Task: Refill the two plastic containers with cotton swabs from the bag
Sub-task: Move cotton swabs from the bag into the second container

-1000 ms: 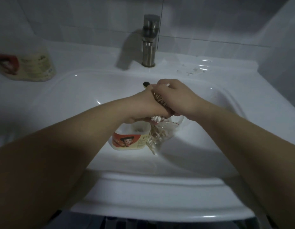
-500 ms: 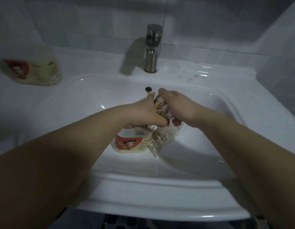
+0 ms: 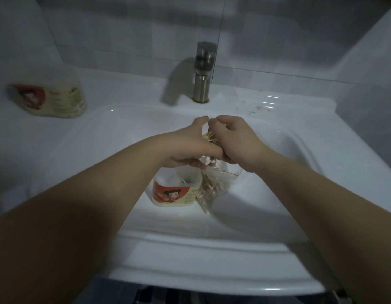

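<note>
Presently swabs held inside fingers of left hand, right hand.

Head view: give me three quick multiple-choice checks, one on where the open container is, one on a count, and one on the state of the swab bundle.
1. Where is the open container?
A in the basin
B on a shelf
C on the floor

2. How many labelled containers show?
A one
B two
C four

3. The swab bundle is:
A loose in the basin
B in the grip of both hands
C dropped on the floor

Answers:
1 A: it stands on the basin floor, beside the hanging bag.
2 B: one is in the basin, and the other container is on the counter at left.
3 B: the left hand and the right hand close round it above the open container.
</note>
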`<action>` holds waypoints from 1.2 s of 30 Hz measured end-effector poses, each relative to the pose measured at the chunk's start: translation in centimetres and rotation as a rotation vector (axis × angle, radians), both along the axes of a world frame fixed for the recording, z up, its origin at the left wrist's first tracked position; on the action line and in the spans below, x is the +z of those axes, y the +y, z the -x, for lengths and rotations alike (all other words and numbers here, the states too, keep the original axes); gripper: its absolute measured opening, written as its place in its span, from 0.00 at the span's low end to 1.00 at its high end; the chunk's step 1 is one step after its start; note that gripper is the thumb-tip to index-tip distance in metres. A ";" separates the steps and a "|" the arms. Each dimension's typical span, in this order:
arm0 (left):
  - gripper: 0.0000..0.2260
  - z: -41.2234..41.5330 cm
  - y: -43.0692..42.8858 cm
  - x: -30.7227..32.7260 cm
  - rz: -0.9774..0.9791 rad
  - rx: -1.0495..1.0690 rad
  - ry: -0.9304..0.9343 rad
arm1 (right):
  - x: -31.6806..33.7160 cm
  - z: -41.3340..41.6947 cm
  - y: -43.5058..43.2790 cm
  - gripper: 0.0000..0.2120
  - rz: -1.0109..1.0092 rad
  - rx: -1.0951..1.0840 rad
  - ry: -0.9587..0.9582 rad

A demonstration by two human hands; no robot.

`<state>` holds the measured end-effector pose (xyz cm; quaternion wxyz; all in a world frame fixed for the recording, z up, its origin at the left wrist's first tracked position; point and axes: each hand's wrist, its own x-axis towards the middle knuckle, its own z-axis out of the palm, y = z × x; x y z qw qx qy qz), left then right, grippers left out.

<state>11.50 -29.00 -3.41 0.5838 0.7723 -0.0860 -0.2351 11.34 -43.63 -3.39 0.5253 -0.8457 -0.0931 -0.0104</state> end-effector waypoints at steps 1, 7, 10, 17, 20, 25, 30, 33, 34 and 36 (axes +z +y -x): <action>0.42 0.0 0.2 0.1 0.049 0.006 0.024 | 0.0 -0.1 0.1 0.16 0.018 -0.046 -0.022; 0.15 0.3 -0.7 0.4 0.510 0.392 0.173 | 0.0 -0.4 0.6 0.18 0.054 -0.336 -0.150; 0.20 0.7 -1.8 0.4 0.603 0.523 0.113 | -0.4 0.1 1.5 0.17 0.069 -0.327 -0.179; 0.20 1.2 -2.3 0.2 0.519 0.599 -0.004 | -1.0 0.2 2.5 0.16 0.046 -0.278 -0.170; 0.19 1.4 -1.9 0.7 0.466 0.545 -0.026 | -0.7 0.2 2.4 0.16 0.078 -0.273 -0.187; 0.19 0.9 0.0 0.9 -0.052 0.418 -0.220 | -1.6 0.7 2.5 0.14 0.230 -0.196 -0.196; 0.24 0.3 4.0 1.0 -0.719 0.304 -0.272 | -2.9 1.2 3.2 0.13 0.295 -0.133 -0.225; 0.29 0.9 5.0 1.0 -0.855 0.193 -0.106 | -3.8 1.1 3.1 0.13 0.401 -0.127 -0.254; 0.31 1.1 5.2 0.9 -0.860 0.169 -0.048 | -4.1 1.1 3.1 0.13 0.433 -0.115 -0.266; 0.33 1.2 5.6 0.8 -0.834 0.159 0.040 | -4.7 1.1 3.2 0.12 0.465 -0.078 -0.324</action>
